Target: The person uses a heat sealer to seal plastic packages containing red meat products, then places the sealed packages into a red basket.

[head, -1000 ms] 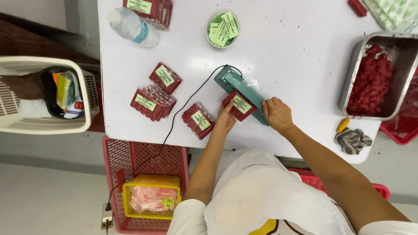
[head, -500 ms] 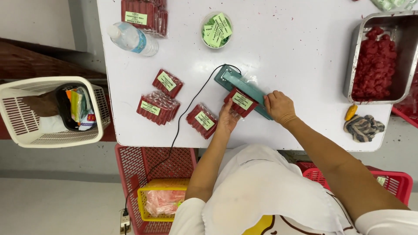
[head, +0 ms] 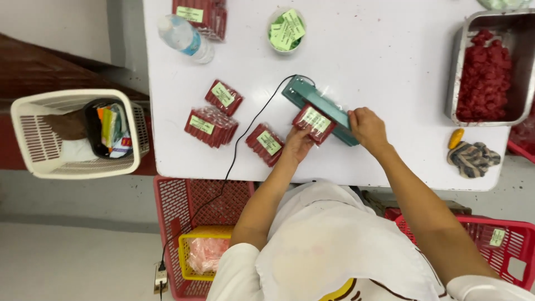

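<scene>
A teal heat sealer (head: 312, 102) lies slantwise on the white table (head: 379, 61), its black cord running off the near edge. My right hand (head: 366, 127) presses down on the sealer's near end. My left hand (head: 298, 144) holds a clear packet of red meat with a green label (head: 314, 122), whose open end lies in the sealer's jaw. Another sealed packet (head: 266, 144) lies just left of my left hand.
More labelled packets (head: 212, 125) lie left, with a stack (head: 202, 15) and a water bottle (head: 185, 37) at the far edge. A tub of green labels (head: 287, 29), a steel tray of red meat (head: 490, 72), a cloth (head: 472, 158), red crates (head: 189, 212) and a white basket (head: 78, 134) surround the table.
The view has shifted slightly; both hands stay at the sealer with the packet in its jaw.
</scene>
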